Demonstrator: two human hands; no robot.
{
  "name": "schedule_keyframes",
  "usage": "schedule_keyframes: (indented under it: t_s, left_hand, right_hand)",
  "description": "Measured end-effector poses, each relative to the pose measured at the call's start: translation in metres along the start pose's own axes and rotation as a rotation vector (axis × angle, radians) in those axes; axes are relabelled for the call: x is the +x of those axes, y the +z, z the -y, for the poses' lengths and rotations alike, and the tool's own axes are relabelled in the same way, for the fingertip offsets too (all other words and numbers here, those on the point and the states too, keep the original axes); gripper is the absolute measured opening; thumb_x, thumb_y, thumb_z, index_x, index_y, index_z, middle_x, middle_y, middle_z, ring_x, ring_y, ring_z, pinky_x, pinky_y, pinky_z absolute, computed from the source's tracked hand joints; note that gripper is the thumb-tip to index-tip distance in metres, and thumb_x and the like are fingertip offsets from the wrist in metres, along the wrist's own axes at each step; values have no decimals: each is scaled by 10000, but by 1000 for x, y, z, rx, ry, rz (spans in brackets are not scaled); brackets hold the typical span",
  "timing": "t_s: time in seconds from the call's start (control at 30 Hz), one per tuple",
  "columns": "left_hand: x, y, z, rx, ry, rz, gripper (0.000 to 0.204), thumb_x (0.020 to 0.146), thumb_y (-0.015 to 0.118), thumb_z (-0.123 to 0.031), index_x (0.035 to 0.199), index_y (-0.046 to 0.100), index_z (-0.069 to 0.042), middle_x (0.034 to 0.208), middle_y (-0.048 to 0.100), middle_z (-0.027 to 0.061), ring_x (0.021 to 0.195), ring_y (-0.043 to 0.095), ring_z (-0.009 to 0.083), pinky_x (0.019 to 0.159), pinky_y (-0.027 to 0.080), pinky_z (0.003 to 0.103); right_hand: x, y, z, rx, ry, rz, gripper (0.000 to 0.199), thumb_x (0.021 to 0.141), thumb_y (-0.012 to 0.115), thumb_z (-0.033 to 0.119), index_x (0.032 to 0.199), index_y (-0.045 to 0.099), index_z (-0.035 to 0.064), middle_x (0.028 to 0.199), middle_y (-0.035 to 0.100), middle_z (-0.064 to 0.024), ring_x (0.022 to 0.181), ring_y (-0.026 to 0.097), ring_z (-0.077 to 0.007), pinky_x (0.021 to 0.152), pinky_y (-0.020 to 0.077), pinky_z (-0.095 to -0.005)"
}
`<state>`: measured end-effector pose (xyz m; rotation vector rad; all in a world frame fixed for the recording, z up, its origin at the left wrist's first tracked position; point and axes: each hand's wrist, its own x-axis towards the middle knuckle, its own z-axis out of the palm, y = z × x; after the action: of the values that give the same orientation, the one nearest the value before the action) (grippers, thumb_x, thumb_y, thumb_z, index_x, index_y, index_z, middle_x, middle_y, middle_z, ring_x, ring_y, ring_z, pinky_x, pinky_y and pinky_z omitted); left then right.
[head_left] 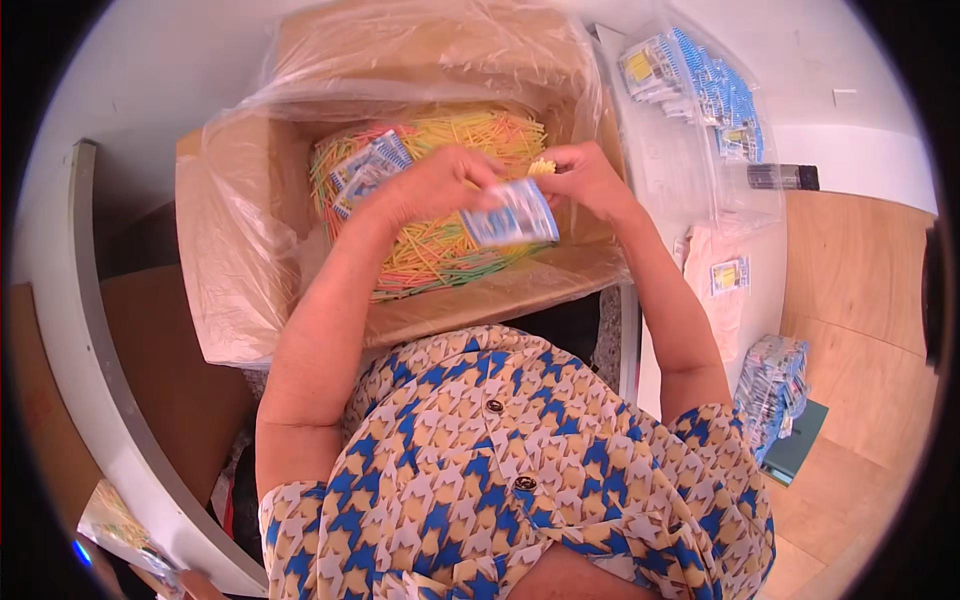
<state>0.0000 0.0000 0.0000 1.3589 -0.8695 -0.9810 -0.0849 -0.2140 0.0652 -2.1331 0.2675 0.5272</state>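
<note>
My left hand (440, 184) is closed on a small blue-and-white packet (510, 213), slightly blurred, above the middle of an open cardboard box (460, 308). My right hand (590, 182) pinches a short bundle of pale yellow sticks (542, 167) just beyond the packet's far right corner. Below both hands, the box holds a loose heap of thin coloured sticks (440, 262), yellow, orange, pink and green. Several more blue-and-white packets (368, 172) lie on the heap, left of my left hand.
Clear plastic film (235, 240) lines the box and drapes over its sides. At the right, a clear plastic bin (690, 160) holds many packets. Nearer are a single packet (730, 275) on pink cloth, a packet pile (770, 385) and a dark green flat object (797, 447).
</note>
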Motion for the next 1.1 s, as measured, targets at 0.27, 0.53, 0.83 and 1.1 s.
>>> schedule_keyframes:
  t_s: [0.27, 0.53, 0.83, 1.1]
  left_hand:
    - [-1, 22, -11, -67, 121, -18, 85, 782, 675, -19, 857, 678, 20, 759, 639, 17, 717, 551, 85, 664, 448, 247]
    - [0, 23, -6, 82, 200, -72, 69, 796, 671, -31, 842, 671, 20, 741, 637, 20, 703, 547, 74, 643, 449, 248]
    - [-2, 11, -9, 44, 100, 13, 63, 813, 659, -51, 808, 663, 11, 690, 592, -13, 649, 496, 54, 599, 423, 241]
    - [-5, 1, -9, -10, -70, 42, 79, 810, 652, -40, 844, 680, 26, 744, 634, 3, 699, 542, 56, 642, 444, 227]
  right_hand:
    - [-12, 17, 27, 275, -160, -116, 179, 793, 696, 177, 766, 635, 11, 624, 559, -4, 537, 501, -64, 497, 414, -210]
    - [7, 49, 23, 8, -445, -476, 233, 785, 689, 232, 760, 599, 18, 633, 554, -80, 577, 534, -157, 560, 448, -288]
    - [8, 40, 17, 0, -457, -481, 266, 796, 690, 258, 777, 600, 9, 647, 556, -81, 578, 497, -160, 565, 434, -293]
    - [-3, 13, 14, 62, -373, -643, 219, 857, 650, 182, 746, 587, 4, 607, 491, 23, 593, 439, -35, 523, 374, -226]
